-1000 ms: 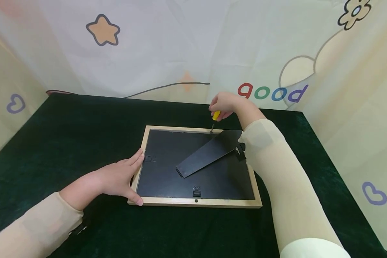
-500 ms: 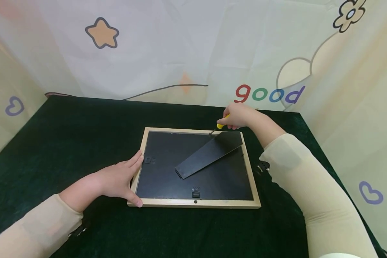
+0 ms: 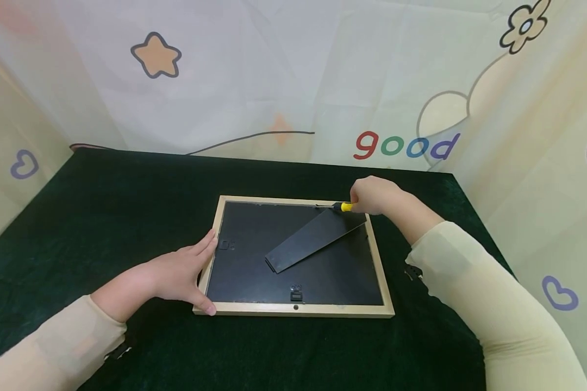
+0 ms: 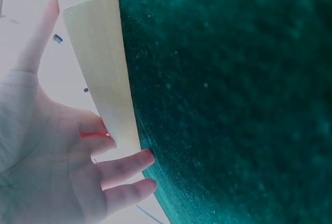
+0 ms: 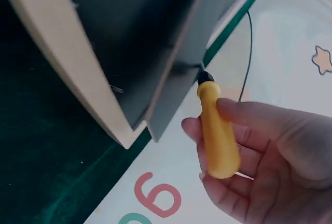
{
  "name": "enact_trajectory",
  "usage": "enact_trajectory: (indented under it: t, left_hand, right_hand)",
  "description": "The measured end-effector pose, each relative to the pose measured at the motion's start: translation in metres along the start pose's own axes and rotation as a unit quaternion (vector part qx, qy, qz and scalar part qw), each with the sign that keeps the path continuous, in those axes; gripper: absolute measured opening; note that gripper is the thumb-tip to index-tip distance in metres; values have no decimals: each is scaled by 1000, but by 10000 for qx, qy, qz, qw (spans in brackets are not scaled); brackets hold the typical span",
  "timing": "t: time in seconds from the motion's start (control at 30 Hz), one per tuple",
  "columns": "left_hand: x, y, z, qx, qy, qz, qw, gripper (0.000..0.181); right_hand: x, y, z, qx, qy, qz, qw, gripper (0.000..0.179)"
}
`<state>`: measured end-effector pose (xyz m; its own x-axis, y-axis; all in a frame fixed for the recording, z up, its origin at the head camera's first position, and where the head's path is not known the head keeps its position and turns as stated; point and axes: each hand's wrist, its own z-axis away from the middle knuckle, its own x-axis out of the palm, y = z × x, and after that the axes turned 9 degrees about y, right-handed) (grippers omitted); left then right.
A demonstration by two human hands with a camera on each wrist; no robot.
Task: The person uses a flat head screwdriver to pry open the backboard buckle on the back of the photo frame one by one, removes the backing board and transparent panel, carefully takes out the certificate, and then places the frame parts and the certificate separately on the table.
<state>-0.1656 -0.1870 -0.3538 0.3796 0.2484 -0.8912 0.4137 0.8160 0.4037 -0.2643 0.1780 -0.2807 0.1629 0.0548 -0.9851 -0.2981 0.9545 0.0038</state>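
Observation:
A picture frame with a pale wooden rim lies face down, its black backing board upward. An easel stand leg runs diagonally across the board. My left hand is spread at the left side, thumb on the near corner and straight fingers along the rim; the left wrist view shows them against its outer side. My right hand grips the yellow handle of a screwdriver by the far right corner. Its shaft lies nearly flat, pointing left, with the tip at the inner edge of the far rim.
A dark green cloth covers the table under the frame. Behind it hangs a pale printed curtain with a star and coloured letters. Small metal hangers sit on the board near the front and left edges.
My right hand has moved right and nearer, lowering the screwdriver from upright to nearly flat while its tip stays near the far rim. My left hand has kept its place on the picture frame.

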Motion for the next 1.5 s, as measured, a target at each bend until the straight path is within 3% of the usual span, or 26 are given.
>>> enact_trajectory:
  t: [0.27, 0.53, 0.83, 1.17, 1.5]
  left_hand:
    - [0, 0, -1, -1, 43, -11, 10000, 135]
    - [1, -1, -1, 10, 22, 20, 10000, 134]
    - [2, -1, -2, -22, 30, 11, 10000, 135]
    - [3, 0, -1, -15, 40, -11, 10000, 134]
    - [3, -1, -1, -13, 31, -31, 10000, 134]
  right_hand:
    - [11, 1, 13, 5, 268, 14, 9996, 18]
    - [24, 12, 28, -8, 181, -729, 9972, 16]
    - [47, 21, 52, 154, 256, -1563, 9872, 18]
    - [61, 41, 88, 410, -48, -2651, 9633, 17]
    - [77, 51, 120, 875, -516, -3683, 9241, 23]
